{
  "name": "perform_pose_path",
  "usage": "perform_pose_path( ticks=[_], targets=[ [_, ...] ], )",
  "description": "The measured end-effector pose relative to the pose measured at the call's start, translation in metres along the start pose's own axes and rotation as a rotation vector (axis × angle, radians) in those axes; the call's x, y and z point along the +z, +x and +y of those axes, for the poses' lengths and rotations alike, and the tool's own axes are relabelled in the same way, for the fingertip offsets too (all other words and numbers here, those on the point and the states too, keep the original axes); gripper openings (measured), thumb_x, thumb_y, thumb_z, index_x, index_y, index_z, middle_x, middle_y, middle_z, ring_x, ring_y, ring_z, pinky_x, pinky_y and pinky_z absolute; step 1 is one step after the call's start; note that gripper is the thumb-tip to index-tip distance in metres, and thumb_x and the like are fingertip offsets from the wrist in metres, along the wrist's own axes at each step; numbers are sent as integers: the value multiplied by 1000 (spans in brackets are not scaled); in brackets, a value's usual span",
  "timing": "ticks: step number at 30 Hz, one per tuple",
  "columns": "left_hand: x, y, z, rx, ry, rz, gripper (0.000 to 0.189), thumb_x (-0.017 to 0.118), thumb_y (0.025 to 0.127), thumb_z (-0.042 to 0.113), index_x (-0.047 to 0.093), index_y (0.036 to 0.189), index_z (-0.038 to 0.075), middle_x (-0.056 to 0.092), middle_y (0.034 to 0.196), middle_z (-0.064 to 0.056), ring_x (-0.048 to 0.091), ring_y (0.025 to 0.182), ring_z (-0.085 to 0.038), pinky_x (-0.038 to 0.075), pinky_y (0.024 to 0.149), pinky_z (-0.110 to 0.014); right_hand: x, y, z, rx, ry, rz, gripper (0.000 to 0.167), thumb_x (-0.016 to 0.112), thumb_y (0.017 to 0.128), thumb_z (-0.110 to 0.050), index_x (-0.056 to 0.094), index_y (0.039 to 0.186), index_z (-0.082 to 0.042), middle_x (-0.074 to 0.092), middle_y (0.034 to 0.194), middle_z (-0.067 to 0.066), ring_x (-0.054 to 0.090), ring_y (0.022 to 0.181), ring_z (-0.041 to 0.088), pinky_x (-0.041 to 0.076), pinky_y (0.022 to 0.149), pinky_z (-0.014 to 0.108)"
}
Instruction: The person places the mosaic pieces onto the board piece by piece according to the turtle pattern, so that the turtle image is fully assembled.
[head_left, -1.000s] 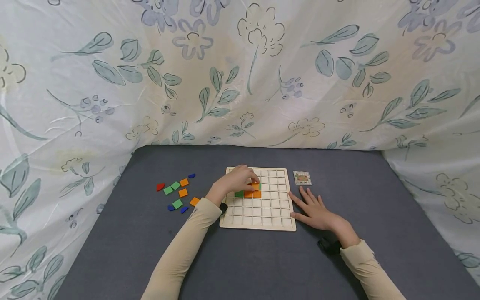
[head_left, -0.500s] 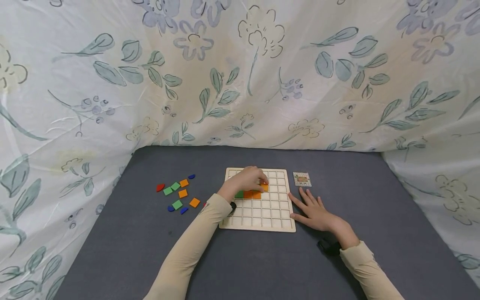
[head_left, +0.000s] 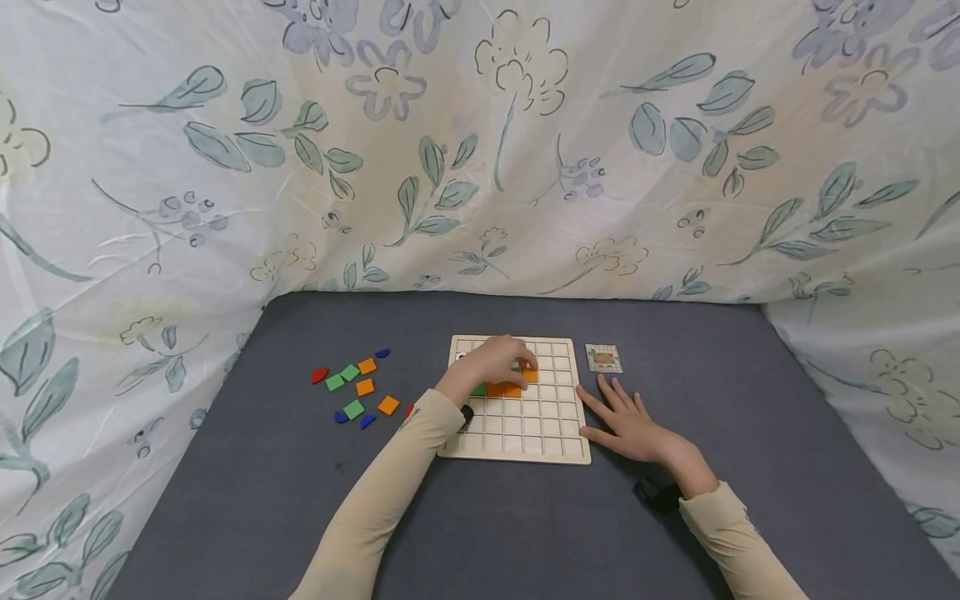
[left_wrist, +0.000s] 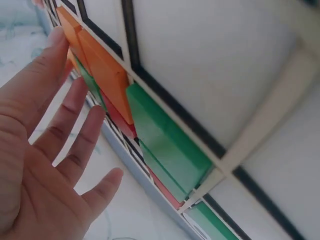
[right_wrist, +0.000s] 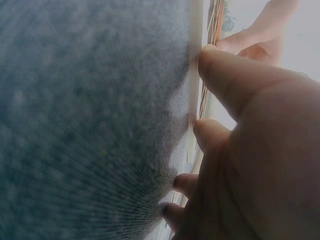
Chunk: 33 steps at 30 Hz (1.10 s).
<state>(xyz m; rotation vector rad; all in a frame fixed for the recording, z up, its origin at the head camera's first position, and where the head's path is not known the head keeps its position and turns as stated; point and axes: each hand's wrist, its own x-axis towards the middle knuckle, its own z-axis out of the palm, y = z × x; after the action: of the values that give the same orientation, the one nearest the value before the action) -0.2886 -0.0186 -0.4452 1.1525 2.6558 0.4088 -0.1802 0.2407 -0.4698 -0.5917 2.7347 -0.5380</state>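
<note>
A pale wooden grid board (head_left: pixel 517 425) lies on the grey table. Over its upper half, my left hand (head_left: pixel 491 361) has its thumb and fingers bent around an orange square tile (head_left: pixel 530 376). Just below lie two more orange tiles (head_left: pixel 504 390) and a green tile (head_left: pixel 478 390). The left wrist view shows a green tile (left_wrist: pixel 167 145) set in a grid cell, with red pieces (left_wrist: pixel 119 114) beyond it. My right hand (head_left: pixel 630 425) lies spread at the board's right edge; its thumb and fingertip touch that edge in the right wrist view.
Left of the board, loose green tiles (head_left: pixel 334 382), orange tiles (head_left: pixel 387 405), blue half-rounds (head_left: pixel 367 422) and a red piece (head_left: pixel 320 376) are scattered. A small picture card (head_left: pixel 603 358) lies right of the board. A floral cloth (head_left: pixel 480 167) hangs behind the table.
My left hand has shifted right across the board, and an orange tile now shows under its fingertips farther right. Its position barely differs over the last half second. My right hand stays put.
</note>
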Motion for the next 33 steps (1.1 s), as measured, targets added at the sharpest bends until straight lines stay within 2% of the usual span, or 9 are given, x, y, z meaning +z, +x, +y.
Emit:
perform_pose_path(
  ticks=[9,18,24,26,28,33],
  targets=[
    [-4,-15,0,-16,-2,31,37,71,81,32,66,116,21,62,105,2,54,97,-15,42,90,-31,0,-1,-1,-14,7,12,72,47,92,-51,21,149,-17,5,153,24,-2,138,47,0,102,70],
    [-10,-43,-5,-14,-39,97,32,71,82,26,68,113,17,64,102,0,54,97,-18,40,94,-34,-2,-3,-2,-17,11,17,71,47,92,-51,21,149,-17,5,153,24,-2,138,47,0,103,70],
    [-11,-61,-12,-11,-67,139,31,70,82,24,69,112,15,65,105,-1,55,95,-20,42,88,-36,-3,-3,-1,-18,9,17,72,47,91,-51,22,149,-16,5,152,25,-2,138,47,0,103,70],
    [-12,-67,-14,-9,-71,153,30,71,82,22,69,111,14,65,104,-2,56,95,-21,42,89,-38,-3,-4,-1,-18,8,19,72,47,92,-51,21,149,-16,5,153,24,-2,138,47,0,103,70],
    [-13,-74,-16,-20,-76,163,30,71,82,21,69,111,14,66,103,-3,56,96,-21,40,94,-41,-2,-3,-1,-20,11,21,72,47,92,-51,22,149,-16,5,153,24,-2,138,47,0,102,70],
    [-15,-93,-18,-100,-83,181,30,71,82,22,69,111,15,66,106,-1,54,100,-22,34,101,-48,-2,-3,0,-20,14,17,71,46,92,-52,21,149,-17,4,153,24,-2,138,47,0,102,70]
  ],
)
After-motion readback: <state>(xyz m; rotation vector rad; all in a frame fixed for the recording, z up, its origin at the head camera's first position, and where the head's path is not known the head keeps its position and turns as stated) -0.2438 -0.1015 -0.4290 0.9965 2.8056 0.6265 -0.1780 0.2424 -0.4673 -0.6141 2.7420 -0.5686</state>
